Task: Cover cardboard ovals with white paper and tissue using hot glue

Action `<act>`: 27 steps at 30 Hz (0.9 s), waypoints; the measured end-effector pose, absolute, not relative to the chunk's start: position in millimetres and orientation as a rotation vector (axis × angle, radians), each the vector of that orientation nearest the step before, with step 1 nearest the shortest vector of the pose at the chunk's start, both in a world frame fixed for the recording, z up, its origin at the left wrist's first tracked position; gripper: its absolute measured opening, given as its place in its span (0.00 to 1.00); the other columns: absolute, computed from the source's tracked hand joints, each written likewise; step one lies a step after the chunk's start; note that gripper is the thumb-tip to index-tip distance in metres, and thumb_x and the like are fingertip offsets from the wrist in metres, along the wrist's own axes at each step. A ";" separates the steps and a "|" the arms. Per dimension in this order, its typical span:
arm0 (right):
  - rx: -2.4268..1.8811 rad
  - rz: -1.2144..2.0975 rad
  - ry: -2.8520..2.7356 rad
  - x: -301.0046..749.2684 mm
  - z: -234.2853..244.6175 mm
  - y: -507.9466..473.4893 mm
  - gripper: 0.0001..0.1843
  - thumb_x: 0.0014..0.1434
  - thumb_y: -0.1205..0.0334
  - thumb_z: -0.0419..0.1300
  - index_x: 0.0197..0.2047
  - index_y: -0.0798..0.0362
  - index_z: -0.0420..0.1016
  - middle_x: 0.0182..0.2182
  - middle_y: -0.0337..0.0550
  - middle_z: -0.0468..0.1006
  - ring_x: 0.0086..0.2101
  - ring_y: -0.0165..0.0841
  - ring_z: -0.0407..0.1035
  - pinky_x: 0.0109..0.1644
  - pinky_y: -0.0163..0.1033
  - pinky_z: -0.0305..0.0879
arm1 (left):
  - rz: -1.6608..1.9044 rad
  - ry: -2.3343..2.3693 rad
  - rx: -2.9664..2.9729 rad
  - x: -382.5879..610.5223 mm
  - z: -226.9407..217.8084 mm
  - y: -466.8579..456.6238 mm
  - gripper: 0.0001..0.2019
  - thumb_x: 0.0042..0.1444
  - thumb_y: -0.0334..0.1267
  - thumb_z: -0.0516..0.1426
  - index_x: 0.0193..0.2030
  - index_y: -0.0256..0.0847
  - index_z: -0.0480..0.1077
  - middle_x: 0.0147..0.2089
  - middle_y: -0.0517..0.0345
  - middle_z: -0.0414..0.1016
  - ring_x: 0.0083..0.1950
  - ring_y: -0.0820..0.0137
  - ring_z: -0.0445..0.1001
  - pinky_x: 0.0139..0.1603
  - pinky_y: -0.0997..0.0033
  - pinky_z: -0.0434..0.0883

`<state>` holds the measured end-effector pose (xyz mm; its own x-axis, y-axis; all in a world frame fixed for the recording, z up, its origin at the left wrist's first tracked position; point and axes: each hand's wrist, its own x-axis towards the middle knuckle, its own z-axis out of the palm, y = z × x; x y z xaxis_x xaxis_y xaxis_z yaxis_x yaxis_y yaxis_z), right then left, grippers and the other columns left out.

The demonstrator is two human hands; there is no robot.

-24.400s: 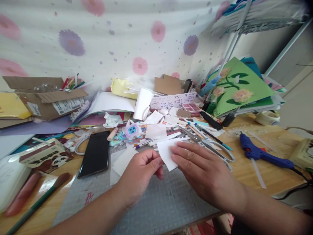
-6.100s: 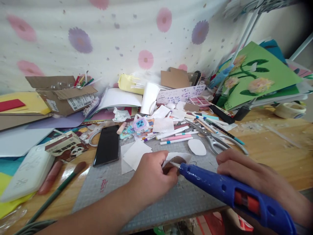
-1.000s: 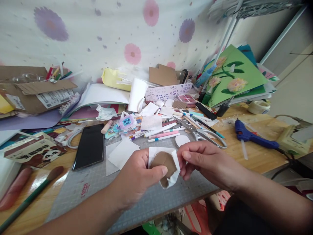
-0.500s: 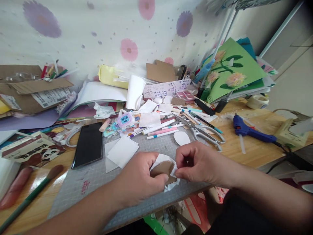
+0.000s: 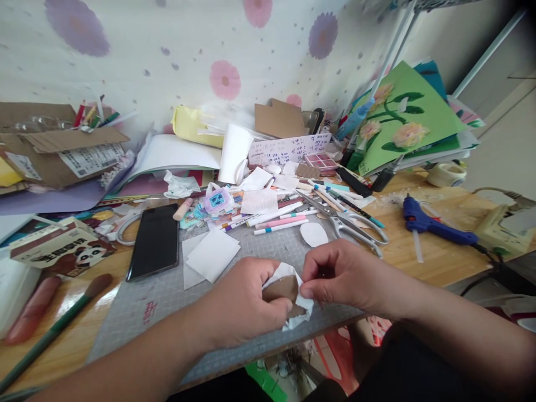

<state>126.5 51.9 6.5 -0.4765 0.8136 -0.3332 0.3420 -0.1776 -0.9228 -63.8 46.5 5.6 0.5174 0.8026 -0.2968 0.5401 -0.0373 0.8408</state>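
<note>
Between my hands, above the front edge of the grey cutting mat (image 5: 138, 329), is a rounded brown cardboard piece (image 5: 281, 288) with white paper folded over its rim. My left hand (image 5: 247, 296) grips it from the left, thumb lying across the cardboard. With finger and thumb pinched together, my right hand (image 5: 330, 273) holds the white paper edge (image 5: 302, 298) on the right side. Just beyond my right hand lies a white paper oval (image 5: 314, 234). Grey-handled scissors (image 5: 341, 218) rest behind it, and white paper squares (image 5: 213, 254) lie past my left hand.
A black phone (image 5: 154, 243) lies on the mat's left, near a green-handled brush (image 5: 62, 324) and a panda box (image 5: 62, 245). Several markers (image 5: 280, 223) are heaped behind. A blue glue gun (image 5: 435, 223) sits on the right, with its cord trailing off.
The whole scene has shifted slightly right in view. My right fingertips have moved a little along the paper rim; my left hand keeps its grip.
</note>
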 end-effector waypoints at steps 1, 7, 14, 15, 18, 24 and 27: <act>-1.342 1.652 -1.742 126.4 6.8 51.9 0.09 0.47 0.62 0.66 0.23 0.56 0.71 0.17 0.32 0.67 0.20 0.23 0.57 0.23 0.30 0.51 | 0.318 1.143 1.717 -63.6 5.1 46.5 0.03 0.44 0.33 0.53 0.24 0.39 0.66 0.21 0.63 0.67 0.23 0.73 0.63 0.21 0.76 0.55; -1.192 1.852 -1.643 132.0 8.7 52.2 0.11 0.49 0.56 0.65 0.27 0.56 0.71 0.20 0.33 0.70 0.22 0.25 0.62 0.27 0.32 0.59 | 0.315 1.097 1.679 -65.5 1.4 48.0 0.03 0.46 0.34 0.53 0.27 0.38 0.67 0.22 0.63 0.65 0.23 0.74 0.60 0.21 0.76 0.55; -1.195 1.846 -1.610 128.1 5.9 51.5 0.11 0.45 0.59 0.68 0.25 0.56 0.72 0.18 0.33 0.69 0.22 0.24 0.61 0.27 0.31 0.56 | 0.196 1.101 1.738 -66.7 3.6 47.3 0.07 0.46 0.35 0.56 0.23 0.40 0.59 0.20 0.68 0.56 0.22 0.76 0.54 0.19 0.77 0.52; -1.218 1.806 -1.633 127.4 5.5 51.2 0.10 0.45 0.61 0.68 0.25 0.56 0.72 0.18 0.33 0.69 0.22 0.24 0.61 0.26 0.31 0.55 | 0.190 1.099 1.740 -66.7 3.9 47.6 0.08 0.45 0.35 0.55 0.22 0.40 0.59 0.20 0.68 0.57 0.22 0.77 0.54 0.19 0.77 0.52; -1.301 1.648 -1.684 126.4 4.8 49.4 0.08 0.46 0.63 0.66 0.24 0.56 0.71 0.19 0.33 0.69 0.22 0.24 0.59 0.25 0.30 0.53 | 0.235 1.105 1.732 -66.8 2.5 49.8 0.06 0.45 0.34 0.55 0.23 0.39 0.61 0.21 0.68 0.58 0.23 0.76 0.56 0.20 0.77 0.53; -1.366 1.381 -1.644 125.1 4.0 44.8 0.09 0.45 0.63 0.66 0.23 0.55 0.69 0.18 0.31 0.65 0.21 0.24 0.56 0.24 0.31 0.51 | 0.618 1.090 1.476 -67.1 -7.1 56.3 0.06 0.50 0.38 0.57 0.29 0.38 0.66 0.25 0.64 0.66 0.27 0.73 0.64 0.26 0.75 0.60; -1.275 1.448 -1.651 128.3 3.1 45.0 0.08 0.48 0.62 0.66 0.25 0.55 0.71 0.20 0.32 0.68 0.23 0.24 0.59 0.26 0.30 0.55 | 0.698 1.022 1.366 -67.1 -8.4 57.0 0.05 0.51 0.37 0.58 0.33 0.38 0.69 0.27 0.62 0.70 0.29 0.73 0.67 0.30 0.74 0.63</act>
